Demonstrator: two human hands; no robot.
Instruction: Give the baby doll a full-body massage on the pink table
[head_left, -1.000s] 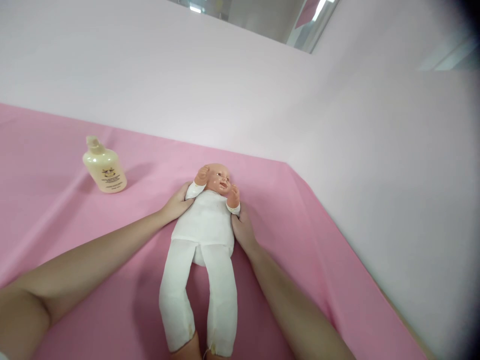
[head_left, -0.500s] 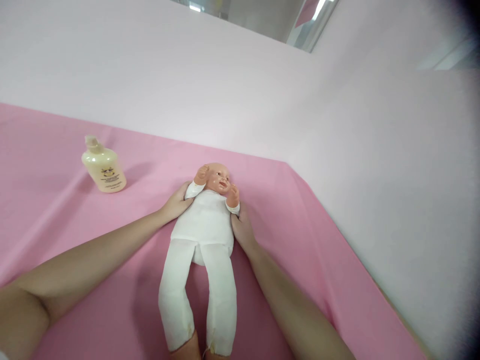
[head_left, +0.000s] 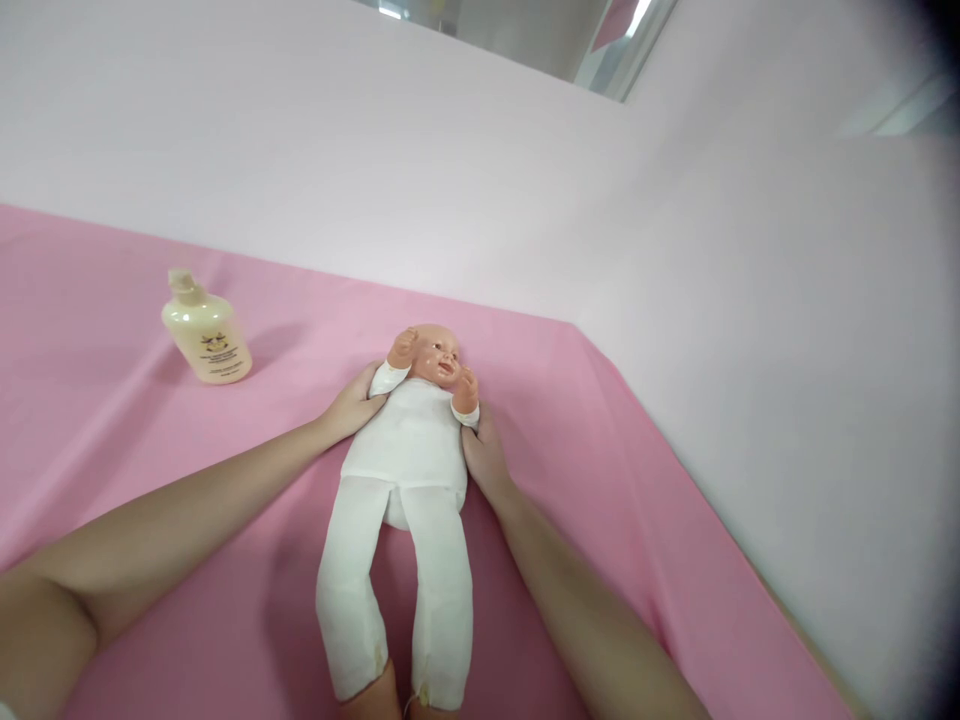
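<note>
Doll (head_left: 409,470), soft white cloth body, hard plastic head, lies face-up on pink bench (head_left: 637,480). I press left hand (head_left: 352,405) and right hand (head_left: 486,458) flat, fingers loose, against its torso sides. Squat cream bottle (head_left: 204,330) upright, well left.

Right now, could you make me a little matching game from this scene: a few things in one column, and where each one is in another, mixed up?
Things:
1. bottle
2. doll
3. left hand
4. right hand

Places:
A. lying face up in the middle of the pink cloth
B. against the doll's side below its raised arm, nearer the wall
C. standing alone at the far left of the cloth
D. against the doll's side on the bottle's side

Pairs: 1-C, 2-A, 3-D, 4-B
</note>
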